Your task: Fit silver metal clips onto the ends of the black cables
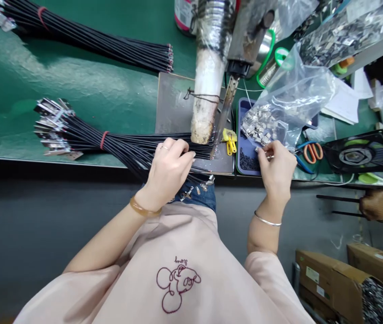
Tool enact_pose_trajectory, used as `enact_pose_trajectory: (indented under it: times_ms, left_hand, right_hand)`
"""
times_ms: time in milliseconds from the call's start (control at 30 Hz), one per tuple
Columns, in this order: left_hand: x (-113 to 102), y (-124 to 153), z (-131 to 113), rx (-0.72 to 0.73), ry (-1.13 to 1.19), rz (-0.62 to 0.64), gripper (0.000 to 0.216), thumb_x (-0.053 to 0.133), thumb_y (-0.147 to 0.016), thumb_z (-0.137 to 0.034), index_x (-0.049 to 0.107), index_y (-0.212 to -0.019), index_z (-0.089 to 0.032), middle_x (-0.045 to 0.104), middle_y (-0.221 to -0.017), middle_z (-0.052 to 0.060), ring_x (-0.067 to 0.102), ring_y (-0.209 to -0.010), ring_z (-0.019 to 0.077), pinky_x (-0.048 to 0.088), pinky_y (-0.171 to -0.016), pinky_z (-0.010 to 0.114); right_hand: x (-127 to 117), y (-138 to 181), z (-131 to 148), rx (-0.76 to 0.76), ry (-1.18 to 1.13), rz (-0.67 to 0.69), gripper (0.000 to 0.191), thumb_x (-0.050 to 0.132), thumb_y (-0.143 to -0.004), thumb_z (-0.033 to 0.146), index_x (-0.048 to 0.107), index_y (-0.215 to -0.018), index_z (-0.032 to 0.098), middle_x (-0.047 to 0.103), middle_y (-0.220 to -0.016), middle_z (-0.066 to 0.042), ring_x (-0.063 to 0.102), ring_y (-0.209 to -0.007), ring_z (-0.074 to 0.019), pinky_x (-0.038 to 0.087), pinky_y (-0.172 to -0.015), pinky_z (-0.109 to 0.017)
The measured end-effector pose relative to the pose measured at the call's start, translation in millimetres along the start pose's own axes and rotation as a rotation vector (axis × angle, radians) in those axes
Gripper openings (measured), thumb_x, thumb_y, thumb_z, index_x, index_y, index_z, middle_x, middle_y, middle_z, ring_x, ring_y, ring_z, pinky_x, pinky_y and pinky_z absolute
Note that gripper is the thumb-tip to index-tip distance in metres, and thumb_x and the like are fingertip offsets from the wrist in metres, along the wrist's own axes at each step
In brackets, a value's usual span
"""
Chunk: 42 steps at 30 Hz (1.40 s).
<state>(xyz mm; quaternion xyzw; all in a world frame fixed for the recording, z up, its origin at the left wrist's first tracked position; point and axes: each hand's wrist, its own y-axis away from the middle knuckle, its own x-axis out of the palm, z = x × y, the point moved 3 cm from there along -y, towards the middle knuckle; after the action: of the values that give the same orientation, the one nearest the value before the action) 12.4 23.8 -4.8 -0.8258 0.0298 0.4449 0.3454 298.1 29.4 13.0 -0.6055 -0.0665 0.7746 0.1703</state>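
My left hand [173,168] is closed on black cables [127,143] at the right part of a bundle tied with a red band. Silver metal ends [54,128] fan out at that bundle's left. Over the blue tray [239,112], my right hand [275,166] pinches a small metal piece [258,150] between thumb and fingers. Under it lie small silver metal parts [262,126] in a plastic bag and tiny black pieces [248,161]. A soldering iron [225,110] points down at the cable ends, beside a white wrapped nozzle [205,94].
A second cable bundle [103,42] lies at the back left. Yellow clips [231,144] sit by the tray. To the right are orange-handled pliers [312,152], a black fan [360,155] and solder spools [272,67]. Cardboard boxes [333,279] stand on the floor.
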Motion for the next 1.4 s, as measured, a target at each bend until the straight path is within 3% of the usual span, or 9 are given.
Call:
enact_pose_trajectory:
  times_ms: [167, 333, 467, 633, 733, 933, 1100, 1200, 1400]
  left_hand:
    - [3.5, -2.1, 1.2, 0.026, 0.002, 0.075, 0.023, 0.052, -0.099, -0.015, 0.068, -0.083, -0.015, 0.071, -0.092, 0.012, 0.058, -0.086, 0.0273, 0.045, -0.076, 0.042]
    - [-8.2, 2.9, 0.3, 0.05, 0.215, -0.045, 0.018, 0.052, -0.099, -0.012, 0.067, -0.091, -0.015, 0.073, -0.088, 0.008, 0.062, -0.09, 0.0242, 0.05, -0.085, 0.04]
    - [-9.9, 2.2, -2.1, 0.09, 0.302, -0.108, 0.016, 0.054, -0.097, -0.009, 0.067, -0.091, -0.015, 0.074, -0.089, 0.009, 0.064, -0.086, 0.0216, 0.053, -0.086, 0.038]
    - [-3.8, 4.8, -5.9, 0.089, 0.213, -0.212, 0.014, 0.055, -0.096, -0.007, 0.066, -0.093, -0.016, 0.074, -0.097, 0.012, 0.065, -0.093, 0.0225, 0.054, -0.087, 0.039]
    - [-1.4, 9.9, -7.0, 0.1, 0.167, -0.273, 0.015, 0.057, -0.094, -0.005, 0.066, -0.097, -0.018, 0.074, -0.094, 0.008, 0.065, -0.09, 0.021, 0.051, -0.084, 0.037]
    - [0.0, 11.7, -8.9, 0.108, 0.064, -0.229, 0.013, 0.061, -0.093, -0.007, 0.068, -0.092, -0.017, 0.07, -0.088, 0.009, 0.059, -0.082, 0.0202, 0.045, -0.076, 0.036]
    - [7.7, 4.3, -12.9, 0.123, 0.106, 0.037, 0.016, 0.06, -0.096, -0.016, 0.066, -0.081, -0.017, 0.07, -0.091, 0.009, 0.057, -0.083, 0.0226, 0.046, -0.074, 0.036]
    - [12.0, 1.2, -13.4, 0.126, 0.114, 0.161, 0.018, 0.055, -0.098, -0.017, 0.064, -0.082, -0.016, 0.07, -0.092, 0.011, 0.057, -0.084, 0.0242, 0.048, -0.075, 0.037]
    - [4.5, 1.3, -17.0, 0.024, 0.345, 0.04, 0.01, 0.055, -0.095, -0.013, 0.063, -0.091, -0.016, 0.064, -0.071, 0.0, 0.053, -0.06, 0.0129, 0.045, -0.06, 0.025]
  right_hand:
    - [5.9, -9.6, 19.0, -0.126, 0.032, 0.144, 0.015, 0.061, -0.087, 0.018, 0.053, -0.077, 0.024, 0.064, -0.081, -0.002, 0.061, -0.077, -0.0212, 0.043, -0.07, -0.034]
    - [7.8, -7.5, 27.5, -0.164, 0.047, 0.161, 0.011, 0.061, -0.087, 0.019, 0.054, -0.079, 0.024, 0.064, -0.087, -0.004, 0.06, -0.081, -0.0219, 0.042, -0.07, -0.033]
    - [12.0, -7.7, 27.5, -0.153, -0.011, 0.088, 0.015, 0.062, -0.087, 0.019, 0.052, -0.076, 0.024, 0.058, -0.078, -0.001, 0.057, -0.071, -0.0186, 0.043, -0.068, -0.033]
    - [-3.6, 6.8, 36.8, -0.04, -0.502, -0.116, 0.017, 0.066, -0.086, 0.023, 0.053, -0.076, 0.023, 0.063, -0.088, 0.001, 0.059, -0.057, -0.01, 0.051, -0.055, -0.027]
    - [-13.1, 24.7, 50.1, 0.026, -0.799, -0.111, 0.02, 0.071, -0.086, 0.024, 0.054, -0.077, 0.022, 0.067, -0.094, 0.002, 0.066, -0.055, -0.0075, 0.057, -0.053, -0.024]
    - [-12.4, 49.3, 75.3, -0.023, -0.821, -0.224, 0.007, 0.07, -0.091, 0.02, 0.065, -0.086, 0.022, 0.078, -0.098, -0.001, 0.079, -0.086, -0.0167, 0.066, -0.076, -0.031]
    - [-3.8, 51.1, 76.4, -0.069, -0.726, -0.277, 0.003, 0.07, -0.091, 0.021, 0.069, -0.093, 0.024, 0.08, -0.107, -0.003, 0.079, -0.093, -0.0195, 0.065, -0.086, -0.038]
    - [-4.3, 54.3, 77.4, -0.067, -0.778, -0.259, 0.003, 0.068, -0.093, 0.021, 0.067, -0.093, 0.024, 0.079, -0.105, -0.004, 0.078, -0.093, -0.0197, 0.065, -0.083, -0.037]
    - [-0.6, 65.0, 85.9, -0.056, -0.837, -0.068, 0.005, 0.066, -0.094, 0.025, 0.07, -0.092, 0.025, 0.078, -0.103, -0.005, 0.077, -0.092, -0.021, 0.066, -0.08, -0.039]
